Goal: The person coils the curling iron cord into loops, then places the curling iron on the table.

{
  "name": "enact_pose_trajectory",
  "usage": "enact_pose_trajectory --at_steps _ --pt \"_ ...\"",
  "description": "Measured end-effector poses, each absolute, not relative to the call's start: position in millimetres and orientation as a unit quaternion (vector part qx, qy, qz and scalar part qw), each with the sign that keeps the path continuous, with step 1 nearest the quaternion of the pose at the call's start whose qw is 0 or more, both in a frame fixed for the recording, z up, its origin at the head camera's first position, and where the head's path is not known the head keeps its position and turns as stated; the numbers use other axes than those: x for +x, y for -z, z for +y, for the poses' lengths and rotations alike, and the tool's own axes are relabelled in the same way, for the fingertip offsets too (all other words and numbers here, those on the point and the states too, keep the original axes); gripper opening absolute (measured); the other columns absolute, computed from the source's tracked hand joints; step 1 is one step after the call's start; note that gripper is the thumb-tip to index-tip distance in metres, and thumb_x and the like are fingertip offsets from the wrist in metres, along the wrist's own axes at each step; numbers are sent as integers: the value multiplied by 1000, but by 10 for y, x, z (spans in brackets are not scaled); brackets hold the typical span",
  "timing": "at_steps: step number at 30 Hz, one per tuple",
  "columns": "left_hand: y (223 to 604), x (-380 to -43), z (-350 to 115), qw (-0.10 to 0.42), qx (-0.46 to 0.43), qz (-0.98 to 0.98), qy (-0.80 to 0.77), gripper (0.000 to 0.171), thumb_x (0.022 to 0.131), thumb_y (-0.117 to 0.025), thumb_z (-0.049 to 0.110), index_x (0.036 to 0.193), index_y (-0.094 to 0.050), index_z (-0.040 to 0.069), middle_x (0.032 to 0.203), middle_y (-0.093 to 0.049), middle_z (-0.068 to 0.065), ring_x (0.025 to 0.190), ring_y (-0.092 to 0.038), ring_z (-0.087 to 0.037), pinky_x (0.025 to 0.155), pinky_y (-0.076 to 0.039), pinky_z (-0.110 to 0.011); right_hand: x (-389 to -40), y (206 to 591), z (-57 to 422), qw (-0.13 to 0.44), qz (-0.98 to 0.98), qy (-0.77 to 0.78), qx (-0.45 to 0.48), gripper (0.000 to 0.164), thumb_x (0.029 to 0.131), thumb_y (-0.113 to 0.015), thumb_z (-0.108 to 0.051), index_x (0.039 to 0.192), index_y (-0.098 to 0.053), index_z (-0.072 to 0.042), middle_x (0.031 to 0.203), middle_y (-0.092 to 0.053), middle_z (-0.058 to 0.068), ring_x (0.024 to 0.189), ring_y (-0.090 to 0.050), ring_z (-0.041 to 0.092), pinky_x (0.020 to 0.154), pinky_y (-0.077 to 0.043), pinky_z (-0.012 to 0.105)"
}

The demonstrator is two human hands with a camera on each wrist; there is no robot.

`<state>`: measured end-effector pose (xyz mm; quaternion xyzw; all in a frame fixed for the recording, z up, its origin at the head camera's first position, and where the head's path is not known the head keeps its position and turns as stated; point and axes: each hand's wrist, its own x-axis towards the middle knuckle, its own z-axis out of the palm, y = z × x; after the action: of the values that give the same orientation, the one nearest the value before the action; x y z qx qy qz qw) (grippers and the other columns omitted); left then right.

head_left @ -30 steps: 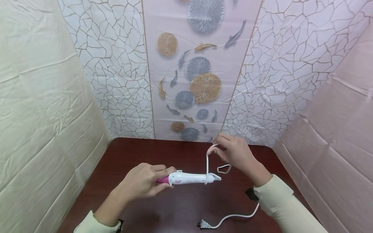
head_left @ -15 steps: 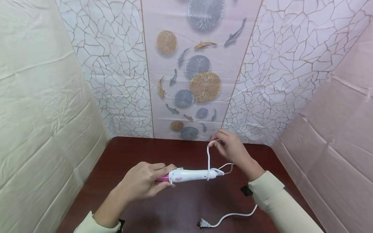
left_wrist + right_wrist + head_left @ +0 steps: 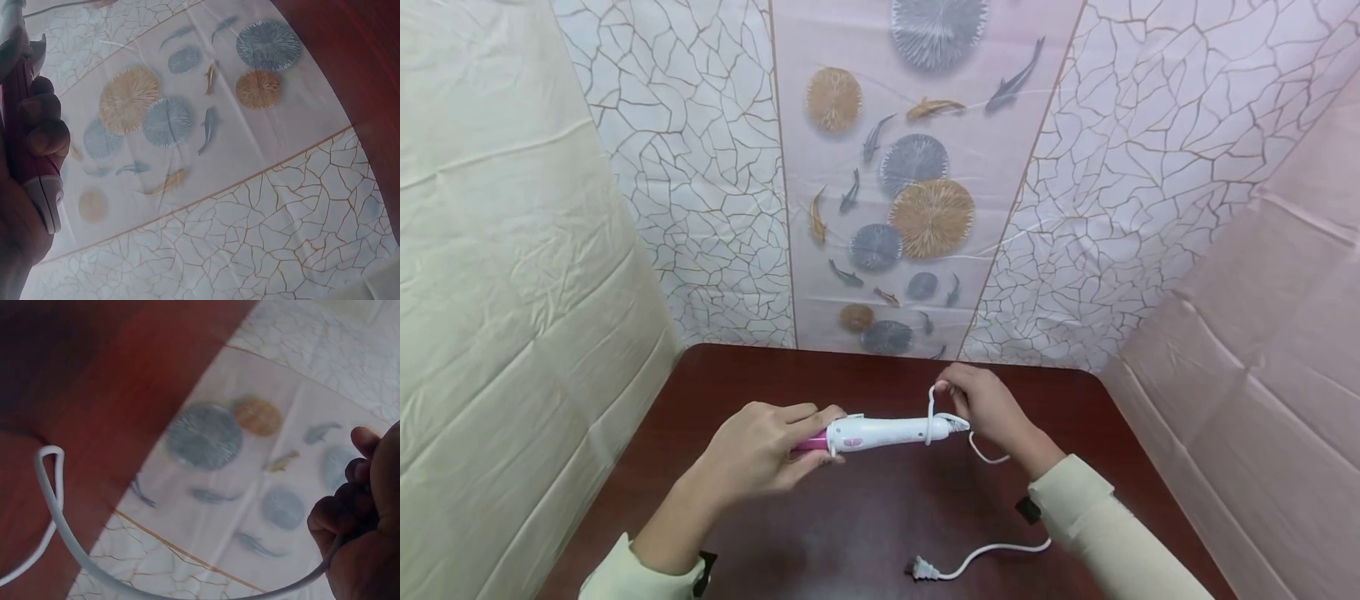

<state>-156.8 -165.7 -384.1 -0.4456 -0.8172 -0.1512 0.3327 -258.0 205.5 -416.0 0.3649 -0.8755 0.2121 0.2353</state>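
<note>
In the head view my left hand (image 3: 756, 446) grips a hair styling iron (image 3: 883, 432) by its pink barrel, holding it level above the table. Its white handle, with a small pink switch, points to the right. The white tip of the barrel (image 3: 47, 200) sticks out below my fingers in the left wrist view. My right hand (image 3: 988, 408) pinches the white power cord (image 3: 930, 408) just right of the handle's end, where one turn of cord loops round the handle. From my right fingers the cord (image 3: 94, 565) hangs in a long curve with a narrow bend.
A two-pin plug (image 3: 923, 569) lies near the front of the dark red table (image 3: 850, 517), its cord running right under my sleeve. A patterned cloth (image 3: 730, 208) hangs behind the table's back edge, and pale cloth walls (image 3: 527, 292) stand at both sides.
My right hand rises slightly with the cord, then lowers towards the handle's end, shortening the raised stretch of cord. My left hand keeps its grip and shifts slightly upward in view.
</note>
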Motion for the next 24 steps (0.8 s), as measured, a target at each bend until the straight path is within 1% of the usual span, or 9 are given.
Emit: enact_pose_trajectory --at_steps 3,5,8,11,14,17,18,21,24 --pt "3833 -1581 -1657 335 -441 -821 141 47 86 -90 29 129 -74 22 82 -67 13 60 -36 4 55 -38 -16 -2487 4264 2052 191 -908 -190 320 18 99 -75 -4 92 -71 -20 83 -67 -8 71 -53 11 65 -49 32" --pt "3833 -1598 -1659 339 -437 -822 136 46 86 -90 30 129 -74 22 82 -67 13 59 -37 3 54 -39 -17 -2427 4337 2041 184 -921 -158 306 17 95 -77 -5 93 -72 -21 84 -70 -8 69 -55 12 62 -49 34" --pt "3840 -1631 -1672 350 -429 -823 128 44 88 -88 31 128 -74 22 83 -67 12 58 -38 2 52 -40 -19 -2342 4462 2018 219 -913 -106 328 16 88 -82 -8 96 -77 -20 86 -77 -6 65 -63 15 58 -53 39" --pt "3862 -1666 -1698 359 -420 -823 129 43 87 -87 29 126 -74 21 83 -67 11 57 -37 2 51 -38 -19 -2269 4575 1969 268 -878 -70 390 10 90 -83 -12 96 -80 -19 86 -78 -6 67 -71 15 58 -56 37" --pt "3893 -1693 -1724 364 -410 -826 134 42 85 -87 26 125 -74 20 81 -66 11 57 -33 3 50 -34 -18 -2192 4641 1905 294 -838 -56 456 12 92 -80 -13 87 -73 -21 83 -71 -12 69 -71 9 55 -53 30" --pt "3919 -1722 -1737 364 -401 -829 138 41 85 -87 25 124 -75 21 78 -65 11 58 -30 3 50 -30 -17 -2100 4650 1856 314 -807 -36 499 19 97 -72 -15 81 -63 -22 78 -61 -12 67 -65 9 53 -48 25" --pt "3925 -1732 -1737 365 -398 -830 138 41 85 -87 25 124 -75 22 78 -64 11 58 -30 3 50 -29 -17 -2070 4644 1845 323 -799 -27 507 24 103 -68 -20 80 -61 -23 77 -59 -12 66 -62 9 53 -47 24" --pt "3941 -1774 -1729 363 -389 -835 138 39 85 -88 25 123 -76 23 77 -64 11 58 -30 2 49 -29 -18 -1969 4604 1824 345 -780 -2 523 40 117 -50 -32 79 -60 -23 73 -55 -12 63 -55 9 52 -43 22" --pt "3957 -1824 -1710 355 -381 -843 138 38 86 -88 26 123 -77 23 78 -65 10 57 -32 1 50 -30 -19 -1850 4534 1811 357 -769 13 531 52 122 -35 -39 78 -59 -23 72 -53 -13 61 -50 8 50 -39 20"
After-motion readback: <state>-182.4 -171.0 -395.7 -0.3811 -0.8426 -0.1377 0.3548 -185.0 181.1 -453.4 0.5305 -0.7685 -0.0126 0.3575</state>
